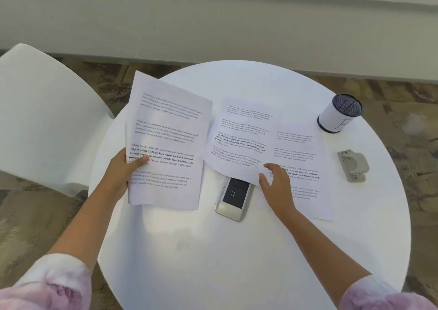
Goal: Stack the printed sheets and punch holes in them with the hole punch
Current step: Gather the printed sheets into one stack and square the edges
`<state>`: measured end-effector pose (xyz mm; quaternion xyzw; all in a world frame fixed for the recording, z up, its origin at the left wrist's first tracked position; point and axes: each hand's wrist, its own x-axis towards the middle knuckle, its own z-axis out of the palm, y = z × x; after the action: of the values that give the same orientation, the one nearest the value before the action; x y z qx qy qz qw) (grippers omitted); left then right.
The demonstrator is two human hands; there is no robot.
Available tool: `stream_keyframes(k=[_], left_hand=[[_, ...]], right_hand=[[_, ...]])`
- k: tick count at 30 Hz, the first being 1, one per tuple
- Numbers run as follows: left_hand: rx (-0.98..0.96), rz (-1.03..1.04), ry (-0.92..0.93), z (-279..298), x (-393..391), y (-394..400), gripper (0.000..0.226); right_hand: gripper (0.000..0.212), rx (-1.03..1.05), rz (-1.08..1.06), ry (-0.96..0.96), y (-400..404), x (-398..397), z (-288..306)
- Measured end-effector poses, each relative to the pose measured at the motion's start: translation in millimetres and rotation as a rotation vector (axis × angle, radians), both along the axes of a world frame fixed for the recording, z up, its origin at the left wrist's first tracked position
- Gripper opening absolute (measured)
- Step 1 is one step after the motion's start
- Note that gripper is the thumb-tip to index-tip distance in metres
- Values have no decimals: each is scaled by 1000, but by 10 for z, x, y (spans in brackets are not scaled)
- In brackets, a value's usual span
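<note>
1. The left hand [119, 171] grips a printed sheet [166, 141] by its left edge, thumb curled over the text and fingers hidden beneath; the sheet is lifted off the table [237, 250], its far corner reaching past the rim.
2. The right hand [276, 185] rests with spread fingers at the near corner of the middle sheet [239, 141]. The thumb lies on that corner, but whether the fingers pinch it or only touch cannot be told.
3. The middle sheet lies tilted, its right part overlapping a third sheet [305, 167], which lies flat on the table under the right hand and wrist.
4. A silver and black device [233, 198] sits between the two hands, near the table's middle. The middle sheet's near edge covers its far end, so its full shape is hidden.
5. A small grey punch [353, 165] lies on the right side of the table, apart from the third sheet's right edge and touched by neither hand.
6. A mesh cup [340, 113] with a dark rim stands beyond the punch, near the far right rim.
7. A white chair [45, 120] stands to the left of the table, behind the held sheet's left side.
8. Pink and white sleeves [52, 288] cover both forearms at the bottom of the view.
</note>
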<state>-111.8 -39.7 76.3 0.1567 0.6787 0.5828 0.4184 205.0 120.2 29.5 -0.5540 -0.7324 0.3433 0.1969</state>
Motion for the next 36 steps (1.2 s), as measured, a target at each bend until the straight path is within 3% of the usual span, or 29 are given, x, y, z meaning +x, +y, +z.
stream_keyframes(k=[5,9,12,15,17,20,22,24,28,32,36], left_hand=[[101,-117,-90,100,117,120,33],[129,-194,-142,125,223,181,77],[135,-234,-178,118,280,178,82],[147,-230,-185,100,285,121,80],[140,-236,-158,103,290,86,76],[152,-192,-59,142,323,63,72],[185,-125,-5,171,327,45,74],[217,-60,28,191,346,7,57],[243,21,88,189,434,-50,21],[182,38,174,145,427,-38,21],[144,108,161,40,375,32,14]], right_hand=[[30,-244,3,202,-54,-68,239],[44,-414,127,193,-102,-154,383],[55,-529,190,232,-147,-228,442],[58,-638,223,333,-195,-350,484],[48,-634,226,409,-230,-452,511],[24,-503,155,524,-246,-602,618],[26,-426,149,581,-235,-690,683],[27,-396,177,613,-230,-749,695],[28,-373,173,630,-222,-790,649],[31,-381,183,585,-115,-744,576],[38,-234,100,380,157,-573,481]])
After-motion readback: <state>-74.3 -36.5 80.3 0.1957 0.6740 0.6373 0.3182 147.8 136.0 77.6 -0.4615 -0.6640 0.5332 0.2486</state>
